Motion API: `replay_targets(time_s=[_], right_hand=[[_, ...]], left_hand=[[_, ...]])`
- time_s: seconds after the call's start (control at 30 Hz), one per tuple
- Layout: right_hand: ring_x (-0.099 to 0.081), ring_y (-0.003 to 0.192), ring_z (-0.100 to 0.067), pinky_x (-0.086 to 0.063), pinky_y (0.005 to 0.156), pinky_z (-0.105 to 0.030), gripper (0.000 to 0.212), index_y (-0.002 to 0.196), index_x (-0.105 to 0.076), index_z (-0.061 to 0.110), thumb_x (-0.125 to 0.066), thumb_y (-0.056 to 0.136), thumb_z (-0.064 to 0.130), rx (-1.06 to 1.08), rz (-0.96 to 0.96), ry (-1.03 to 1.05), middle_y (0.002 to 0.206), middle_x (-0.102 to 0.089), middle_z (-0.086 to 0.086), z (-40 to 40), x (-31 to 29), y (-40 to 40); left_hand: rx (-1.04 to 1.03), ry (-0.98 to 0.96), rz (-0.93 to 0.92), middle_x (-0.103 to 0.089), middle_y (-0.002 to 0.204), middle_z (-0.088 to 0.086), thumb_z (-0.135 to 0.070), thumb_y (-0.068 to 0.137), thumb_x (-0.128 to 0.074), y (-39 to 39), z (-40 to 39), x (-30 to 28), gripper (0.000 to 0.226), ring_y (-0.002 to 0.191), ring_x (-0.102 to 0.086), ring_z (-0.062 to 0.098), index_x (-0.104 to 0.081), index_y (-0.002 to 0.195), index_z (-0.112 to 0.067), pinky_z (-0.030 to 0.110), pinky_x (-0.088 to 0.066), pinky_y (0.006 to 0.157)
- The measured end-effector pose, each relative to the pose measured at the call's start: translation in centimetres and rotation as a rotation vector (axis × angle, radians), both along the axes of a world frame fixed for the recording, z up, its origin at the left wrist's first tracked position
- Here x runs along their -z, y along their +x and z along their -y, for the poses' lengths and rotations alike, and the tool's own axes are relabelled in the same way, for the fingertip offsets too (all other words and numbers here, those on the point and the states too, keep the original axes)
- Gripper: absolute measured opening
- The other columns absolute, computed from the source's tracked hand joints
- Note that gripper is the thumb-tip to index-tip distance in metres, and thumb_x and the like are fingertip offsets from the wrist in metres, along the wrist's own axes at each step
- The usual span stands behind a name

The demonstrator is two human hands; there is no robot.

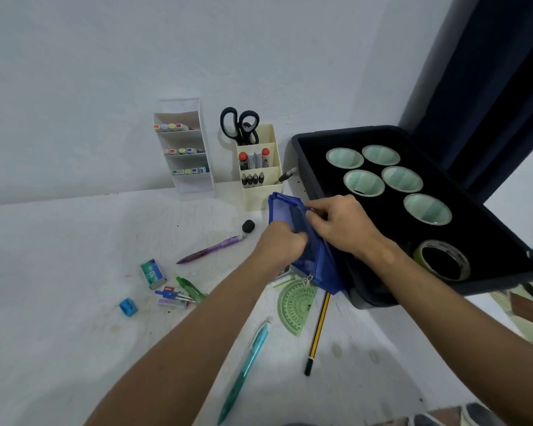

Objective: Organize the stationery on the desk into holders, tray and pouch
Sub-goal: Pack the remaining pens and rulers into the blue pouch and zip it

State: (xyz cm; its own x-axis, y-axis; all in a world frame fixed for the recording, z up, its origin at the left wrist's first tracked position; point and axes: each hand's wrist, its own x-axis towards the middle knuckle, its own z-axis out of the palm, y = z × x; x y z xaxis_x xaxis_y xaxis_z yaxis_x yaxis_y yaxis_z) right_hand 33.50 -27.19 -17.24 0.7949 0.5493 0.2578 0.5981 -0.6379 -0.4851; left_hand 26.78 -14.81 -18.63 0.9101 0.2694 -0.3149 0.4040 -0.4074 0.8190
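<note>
White desk against a white wall. Both my hands, left (279, 241) and right (340, 224), pinch the blue pouch (308, 250), held just beside the tray (320, 142). Six tape rolls sit in the tray; holders behind the pouch look filled. Left loose near the pouch, I judge: three pens, one pencil (318, 330), one protractor (296, 305), one sharpener (128, 306).

Blue pouch (313, 250) tilted against black tray (474, 229); pens, pencil (319, 329), protractor (296, 305) scattered on desk; markers upright in holders (260, 182).
</note>
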Motion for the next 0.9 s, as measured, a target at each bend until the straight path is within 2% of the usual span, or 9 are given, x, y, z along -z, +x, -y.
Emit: replay_targets(time_s=[0.07, 0.13, 0.2, 0.3, 0.47, 0.57, 0.63, 0.73, 0.9], right_hand=[[-0.062, 0.064, -0.020, -0.053, 0.063, -0.034, 0.026, 0.102, -0.073, 0.020, -0.053, 0.086, 0.024, -0.015, -0.009, 0.012, 0.065, -0.068, 0.000, 0.1, 0.1, 0.0], [-0.061, 0.063, -0.023, -0.053, 0.062, -0.036, 0.026, 0.097, -0.073, 0.019, -0.051, 0.085, 0.026, -0.019, -0.011, 0.013, 0.062, -0.067, -0.001, 0.2, 0.1, 0.0], [-0.059, 0.060, -0.022, -0.052, 0.060, -0.035, 0.024, 0.096, -0.073, 0.019, -0.052, 0.085, 0.024, -0.014, -0.007, 0.012, 0.058, -0.063, 0.001, 0.2, 0.1, 0.0], [-0.052, 0.058, -0.017, -0.046, 0.060, -0.029, 0.022, 0.097, -0.073, 0.021, -0.054, 0.086, 0.024, 0.014, 0.006, 0.009, 0.052, -0.052, 0.009, 0.1, 0.2, 0.0], [-0.051, 0.060, -0.014, -0.047, 0.063, -0.026, 0.025, 0.102, -0.073, 0.022, -0.054, 0.086, 0.025, 0.028, 0.018, -0.002, 0.053, -0.049, 0.013, -0.1, 0.5, 0.1], [-0.052, 0.060, -0.013, -0.048, 0.063, -0.025, 0.026, 0.104, -0.073, 0.022, -0.054, 0.086, 0.025, 0.027, 0.021, 0.002, 0.054, -0.049, 0.013, -0.1, 0.5, 0.0], [-0.052, 0.060, -0.013, -0.049, 0.064, -0.026, 0.027, 0.105, -0.073, 0.021, -0.054, 0.086, 0.026, 0.026, 0.025, 0.002, 0.055, -0.050, 0.013, -0.1, 0.5, 0.0], [-0.050, 0.059, -0.013, -0.050, 0.063, -0.027, 0.025, 0.101, -0.073, 0.020, -0.054, 0.086, 0.025, 0.023, 0.032, 0.011, 0.052, -0.048, 0.014, 0.0, 0.5, 0.0], [-0.055, 0.061, -0.014, -0.051, 0.064, -0.027, 0.027, 0.105, -0.073, 0.020, -0.054, 0.086, 0.025, 0.020, 0.028, 0.018, 0.059, -0.054, 0.010, 0.1, 0.5, 0.0]], left_hand=[[0.109, 0.081, -0.026, -0.055, 0.063, 0.013, -0.013, 0.085, -0.050, -0.1, 0.0, 0.1, 0.024, 0.055, -0.046, 0.022, -0.058, 0.066, -0.001, 0.028, -0.034, 0.053], [0.148, 0.153, 0.011, -0.044, 0.054, 0.007, -0.006, 0.084, -0.048, -0.7, -0.2, 0.1, 0.029, 0.052, -0.039, 0.020, -0.044, 0.055, -0.006, 0.029, -0.029, 0.050], [0.129, 0.229, 0.083, -0.048, 0.060, 0.006, -0.006, 0.084, -0.048, -1.8, -0.7, -0.1, 0.022, 0.056, -0.045, 0.021, -0.049, 0.063, -0.008, 0.032, -0.036, 0.052], [0.081, 0.344, 0.147, -0.063, 0.081, 0.006, -0.012, 0.085, -0.055, -3.9, -1.4, -0.1, 0.005, 0.073, -0.059, 0.022, -0.058, 0.084, -0.008, 0.032, -0.046, 0.065], [0.308, 0.499, -0.096, -0.064, 0.073, 0.007, -0.026, 0.080, -0.067, -6.7, -1.3, 1.4, 0.023, 0.070, -0.068, 0.023, -0.063, 0.082, -0.004, 0.034, -0.055, 0.061], [0.326, 0.563, -0.119, -0.058, 0.071, 0.006, -0.045, 0.075, -0.073, -7.1, -0.3, 2.1, 0.040, 0.077, -0.066, 0.024, -0.049, 0.067, -0.014, 0.031, -0.047, 0.060], [0.343, 0.636, -0.112, -0.051, 0.068, 0.001, -0.052, 0.073, -0.073, -7.3, 0.4, 2.2, 0.049, 0.072, -0.061, 0.021, -0.041, 0.065, -0.016, 0.028, -0.041, 0.058], [0.367, 0.717, -0.111, -0.045, 0.071, -0.003, -0.049, 0.076, -0.073, -7.3, 0.8, 1.9, 0.049, 0.067, -0.050, 0.015, -0.038, 0.068, -0.015, 0.026, -0.035, 0.052], [0.343, 0.686, -0.129, -0.051, 0.097, 0.002, -0.037, 0.072, -0.075, -6.6, 0.4, 2.3, 0.041, 0.077, -0.050, 0.015, -0.039, 0.079, -0.017, 0.027, -0.040, 0.063]])
